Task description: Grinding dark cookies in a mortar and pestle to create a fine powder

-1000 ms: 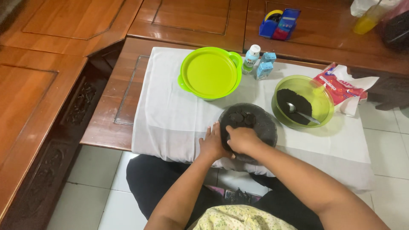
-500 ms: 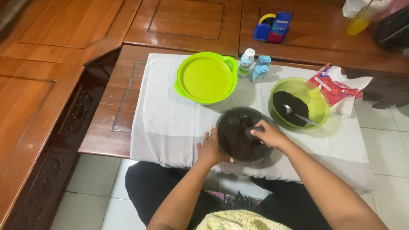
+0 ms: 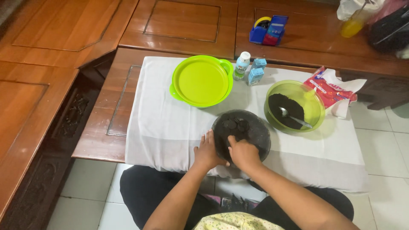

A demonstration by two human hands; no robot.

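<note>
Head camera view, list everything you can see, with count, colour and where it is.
dark bowl: one, black with dark round pieces inside, on the cloth near the front edge
green lid: one, lime green, on the cloth behind the dark bowl
green bowl: one, clear green with dark powder, right of the dark bowl
spoon: one, metal, in the green bowl
small bottle: one, white with teal, behind the lid
small cartons: two, blue, beside the bottle
packet: one, red and white, torn, far right
white cloth: one, covering the table
wooden table: one, brown
left hand: at the dark bowl's left rim
right hand: on the dark bowl's near edge
</note>
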